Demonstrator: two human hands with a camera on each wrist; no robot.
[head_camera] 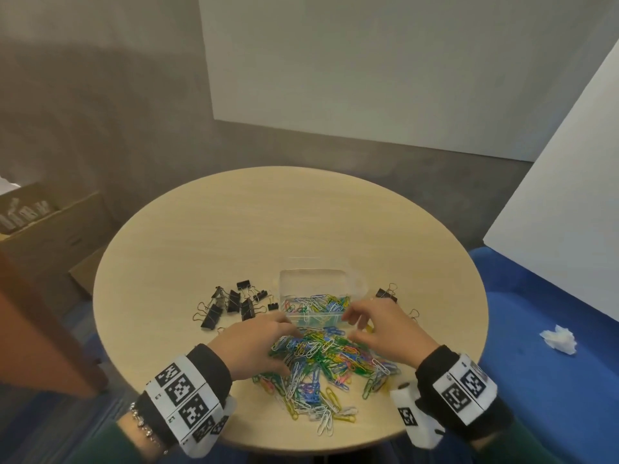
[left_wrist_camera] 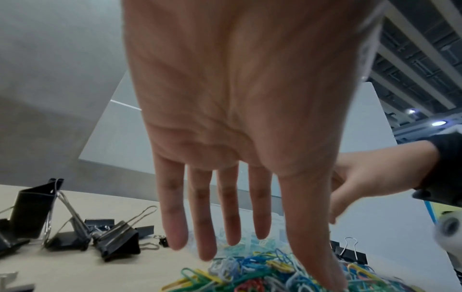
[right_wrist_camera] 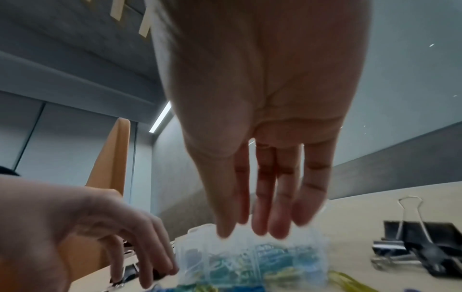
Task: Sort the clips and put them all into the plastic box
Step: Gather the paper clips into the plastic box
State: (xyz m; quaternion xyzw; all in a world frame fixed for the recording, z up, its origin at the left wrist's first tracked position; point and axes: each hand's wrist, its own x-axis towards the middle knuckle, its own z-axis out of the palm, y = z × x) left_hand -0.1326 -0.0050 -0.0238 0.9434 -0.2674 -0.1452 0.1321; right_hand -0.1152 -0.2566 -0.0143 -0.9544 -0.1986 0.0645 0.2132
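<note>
A clear plastic box (head_camera: 315, 279) stands mid-table, its near half holding coloured paper clips (head_camera: 318, 304). A big heap of coloured paper clips (head_camera: 321, 363) lies in front of it. Black binder clips (head_camera: 231, 303) are grouped left of the box, and one binder clip (head_camera: 387, 294) lies to its right. My left hand (head_camera: 258, 343) reaches over the heap's left side, fingers straight and spread, holding nothing (left_wrist_camera: 220, 227). My right hand (head_camera: 378, 326) hovers by the box's near right corner, fingers straight and empty (right_wrist_camera: 265, 217).
The round wooden table (head_camera: 268, 229) has bare surface behind the box. A cardboard box (head_camera: 43, 226) stands on the floor at left. A blue seat (head_camera: 552, 363) with a crumpled tissue (head_camera: 558, 339) is on the right. White boards lean behind.
</note>
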